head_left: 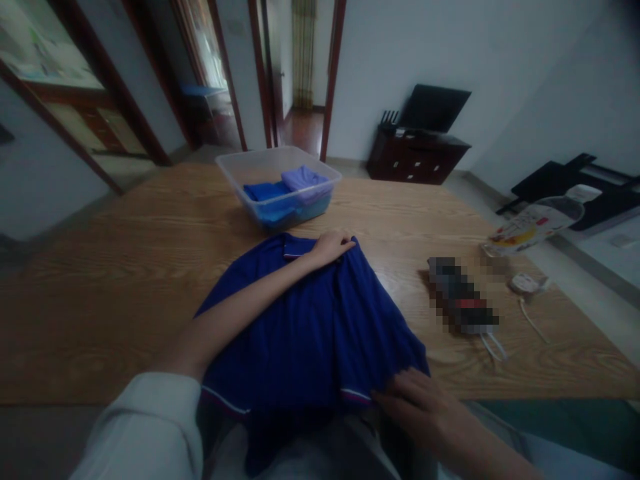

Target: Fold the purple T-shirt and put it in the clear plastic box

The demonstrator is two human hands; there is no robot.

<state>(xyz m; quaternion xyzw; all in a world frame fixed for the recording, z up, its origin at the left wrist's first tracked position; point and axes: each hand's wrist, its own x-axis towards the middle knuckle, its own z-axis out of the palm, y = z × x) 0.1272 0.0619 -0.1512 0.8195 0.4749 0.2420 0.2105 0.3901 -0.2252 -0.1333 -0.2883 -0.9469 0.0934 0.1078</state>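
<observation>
A dark blue shirt (280, 327) with white and reddish trim lies spread on the wooden table, its collar toward the far side. Its lower part hangs over the near edge toward me. My left hand (331, 248) reaches across the shirt and grips the cloth at the shoulder beside the collar, fingers closed. At the near right, my right hand (417, 399) pinches the shirt by the trimmed sleeve edge. Its fingertips are dim and partly hidden by the cloth.
Beyond the shirt stands a clear plastic bin (230, 163) holding folded blue and purple clothes (305, 181). On the right of the table (115, 267) are a plastic bottle (540, 223), a blurred-out dark packet (460, 297) and a small round item (525, 283) with a cord.
</observation>
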